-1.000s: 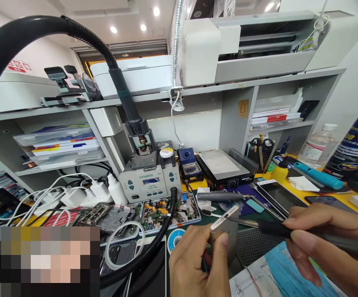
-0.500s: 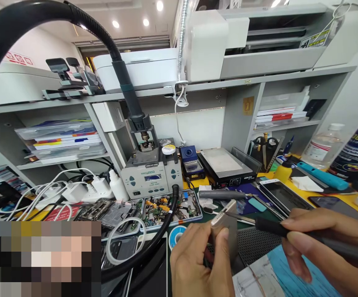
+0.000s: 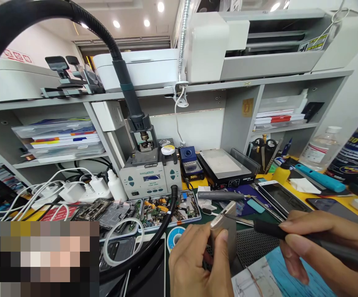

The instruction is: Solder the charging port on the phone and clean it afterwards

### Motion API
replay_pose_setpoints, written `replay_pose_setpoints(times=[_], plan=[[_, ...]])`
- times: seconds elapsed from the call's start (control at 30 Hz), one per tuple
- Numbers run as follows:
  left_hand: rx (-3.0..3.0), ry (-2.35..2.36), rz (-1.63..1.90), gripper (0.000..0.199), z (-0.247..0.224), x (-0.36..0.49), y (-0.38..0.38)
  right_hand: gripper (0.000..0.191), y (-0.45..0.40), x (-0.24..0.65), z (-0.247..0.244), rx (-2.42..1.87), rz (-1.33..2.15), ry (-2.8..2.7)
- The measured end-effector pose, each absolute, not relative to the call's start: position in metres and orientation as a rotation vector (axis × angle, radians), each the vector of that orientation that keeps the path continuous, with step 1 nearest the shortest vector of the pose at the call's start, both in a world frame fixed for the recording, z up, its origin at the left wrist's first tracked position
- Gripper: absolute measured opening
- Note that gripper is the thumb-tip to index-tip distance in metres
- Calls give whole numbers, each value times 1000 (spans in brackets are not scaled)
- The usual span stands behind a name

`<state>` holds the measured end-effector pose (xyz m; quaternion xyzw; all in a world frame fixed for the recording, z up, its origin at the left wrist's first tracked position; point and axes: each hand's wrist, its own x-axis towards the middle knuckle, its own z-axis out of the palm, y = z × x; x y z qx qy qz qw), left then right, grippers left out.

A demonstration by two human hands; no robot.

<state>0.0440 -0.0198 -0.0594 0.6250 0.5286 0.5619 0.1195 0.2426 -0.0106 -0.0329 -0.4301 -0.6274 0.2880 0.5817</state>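
My left hand (image 3: 197, 262) grips a gold smartphone (image 3: 228, 231) on edge, thumb and fingers on its sides. The phone's bottom end, with its port and small holes, faces up. In my right hand (image 3: 324, 243) is a soldering iron (image 3: 268, 229) with a black grip, held like a pen. Its thin metal tip reaches the phone's port end; whether it touches cannot be told. Under the hands lie a black perforated mat (image 3: 254, 246) and a blue-and-white printed sheet (image 3: 293, 272).
A hot air station (image 3: 149, 181) stands behind, its thick black hose (image 3: 154, 249) crossing the bench at left. A tray of circuit boards (image 3: 169, 210), a blue-and-white spool (image 3: 175, 237), a heating plate (image 3: 226, 165), a white phone (image 3: 284, 196) and bottles (image 3: 321, 146) surround the hands.
The view has shifted slightly. Both hands keep their holds, and the iron's tip stays at the phone's port end with hardly any movement.
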Motion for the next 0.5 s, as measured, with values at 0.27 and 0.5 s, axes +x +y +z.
replay_pose_setpoints(times=[0.27,0.5], plan=[[1823,1565,1642,27,-57,44,-20,8,-11,246,-35,-1057,579,-1540],[1804,1542,1675,24,-57,45,-20,8,-12,246,-39,-1050,573,-1539]])
